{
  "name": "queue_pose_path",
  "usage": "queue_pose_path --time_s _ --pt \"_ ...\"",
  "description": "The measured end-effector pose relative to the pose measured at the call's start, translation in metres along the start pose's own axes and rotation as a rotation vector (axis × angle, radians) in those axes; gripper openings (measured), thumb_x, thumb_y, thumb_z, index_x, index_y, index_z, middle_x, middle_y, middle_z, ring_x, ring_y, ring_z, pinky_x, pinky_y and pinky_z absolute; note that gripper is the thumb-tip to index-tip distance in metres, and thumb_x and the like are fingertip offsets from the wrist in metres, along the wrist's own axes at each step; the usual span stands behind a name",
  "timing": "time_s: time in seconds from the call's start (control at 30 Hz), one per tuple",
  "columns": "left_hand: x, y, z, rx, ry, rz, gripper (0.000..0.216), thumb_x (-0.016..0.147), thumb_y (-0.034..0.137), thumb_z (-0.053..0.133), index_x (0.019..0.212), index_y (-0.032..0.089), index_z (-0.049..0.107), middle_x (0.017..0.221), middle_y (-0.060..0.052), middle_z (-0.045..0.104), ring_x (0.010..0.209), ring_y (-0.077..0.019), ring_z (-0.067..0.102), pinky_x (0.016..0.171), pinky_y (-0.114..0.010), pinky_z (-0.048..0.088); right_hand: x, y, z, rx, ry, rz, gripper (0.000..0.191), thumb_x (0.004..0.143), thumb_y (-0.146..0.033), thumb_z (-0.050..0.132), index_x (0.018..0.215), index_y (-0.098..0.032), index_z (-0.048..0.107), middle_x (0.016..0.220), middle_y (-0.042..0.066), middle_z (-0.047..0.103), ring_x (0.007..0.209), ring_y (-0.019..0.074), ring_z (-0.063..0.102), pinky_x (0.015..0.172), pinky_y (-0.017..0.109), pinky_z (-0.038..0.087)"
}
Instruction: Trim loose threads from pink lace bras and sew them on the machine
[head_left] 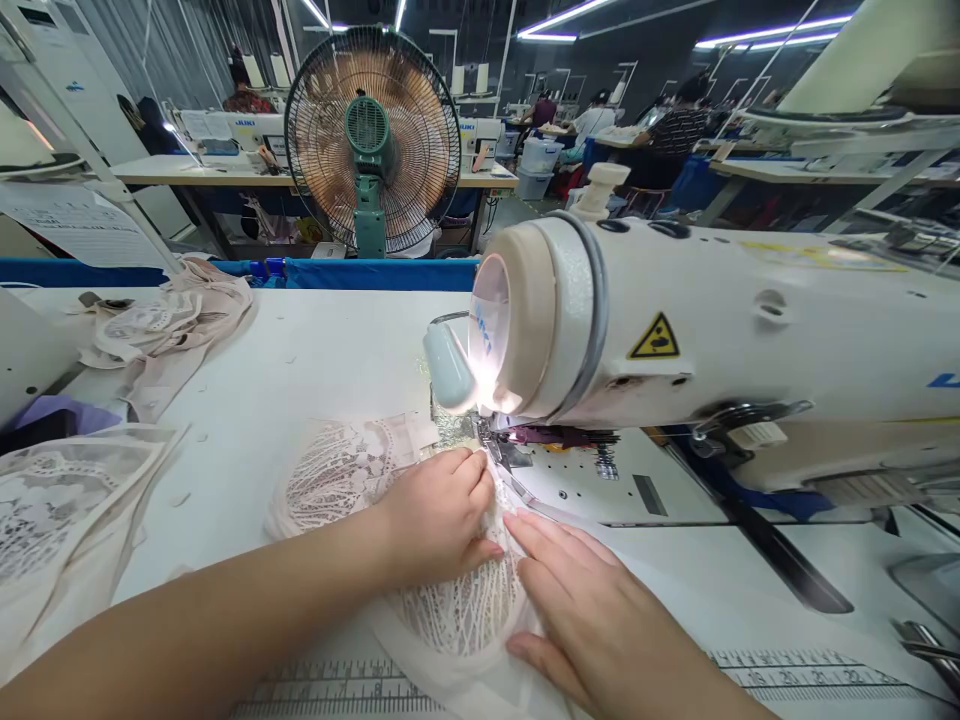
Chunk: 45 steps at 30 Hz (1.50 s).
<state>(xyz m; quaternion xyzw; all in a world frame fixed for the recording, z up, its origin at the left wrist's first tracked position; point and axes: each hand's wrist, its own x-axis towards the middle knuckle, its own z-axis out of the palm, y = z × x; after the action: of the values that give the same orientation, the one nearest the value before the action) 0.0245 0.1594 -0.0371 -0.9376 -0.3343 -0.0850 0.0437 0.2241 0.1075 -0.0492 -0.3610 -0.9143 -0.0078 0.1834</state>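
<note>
A pale pink lace piece (341, 470) lies on the white table in front of the white sewing machine (675, 320). My left hand (439, 515) rests on the lace with fingers curled, its fingertips pressing the fabric down right beside the presser foot (504, 447). My right hand (592, 610) lies flat with fingers stretched out on the near edge of the lace, pointing toward the needle. The machine's lamp lights the spot under the head.
Stacks of lace pieces lie at the left edge (52, 510) and back left (161, 325). A standing fan (373, 140) is behind the table. A ruler strip (337, 690) runs along the table's front edge. Other people work at machines far back.
</note>
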Motion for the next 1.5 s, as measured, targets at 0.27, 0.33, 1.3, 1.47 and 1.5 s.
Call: queue_pose_path --time_s 0.27,0.33,1.3,1.47,1.5 --pt "0.005 -0.001 0.001 -0.011 -0.037 -0.035 0.062 0.085 0.054 0.040 0.112 0.001 0.058 0.116 -0.020 0.057 0.106 -0.0300 0.051 0.089 -0.038 0.043 0.004 0.003 0.001 -0.024 -0.019 0.006 0.036 0.080 -0.044 0.057 0.101 -0.016 0.066 0.118 0.011 0.063 0.112 0.0263 0.055 0.091 0.043 0.048" --pt "0.006 -0.001 0.000 -0.007 -0.037 -0.028 0.061 0.085 0.054 0.040 0.109 0.000 0.059 0.110 -0.019 0.060 0.101 -0.0282 0.054 0.087 -0.036 0.043 0.004 0.004 0.002 -0.021 -0.015 0.013 0.037 0.080 -0.045 0.057 0.101 -0.016 0.066 0.118 0.011 0.063 0.112 0.0260 0.055 0.091 0.042 0.048" --pt "-0.016 0.010 -0.023 -0.134 -0.084 -0.171 0.041 0.089 0.037 0.041 0.117 0.010 0.053 0.123 -0.016 0.054 0.109 -0.0281 0.051 0.091 -0.044 0.044 -0.001 -0.005 -0.024 -0.023 -0.047 -0.099 0.033 0.089 -0.031 0.045 0.110 -0.012 0.061 0.111 0.008 0.066 0.102 0.0219 0.059 0.082 0.036 0.050" --pt "-0.059 0.012 -0.026 -0.065 -0.209 -0.163 0.075 0.076 0.060 0.052 0.136 0.020 0.034 0.143 -0.017 0.032 0.130 -0.0401 0.027 0.100 -0.066 0.021 -0.016 -0.007 -0.012 -0.051 -0.003 -0.100 0.039 0.088 -0.037 0.049 0.116 -0.013 0.059 0.120 0.008 0.062 0.110 0.0230 0.055 0.086 0.038 0.047" --pt "-0.064 0.007 -0.022 -0.062 -0.211 -0.136 0.077 0.074 0.063 0.051 0.137 0.021 0.033 0.144 -0.018 0.030 0.130 -0.0419 0.027 0.098 -0.068 0.020 -0.017 -0.008 -0.009 -0.041 -0.003 -0.088 0.040 0.087 -0.037 0.049 0.117 -0.012 0.058 0.121 0.009 0.061 0.111 0.0234 0.054 0.087 0.039 0.047"
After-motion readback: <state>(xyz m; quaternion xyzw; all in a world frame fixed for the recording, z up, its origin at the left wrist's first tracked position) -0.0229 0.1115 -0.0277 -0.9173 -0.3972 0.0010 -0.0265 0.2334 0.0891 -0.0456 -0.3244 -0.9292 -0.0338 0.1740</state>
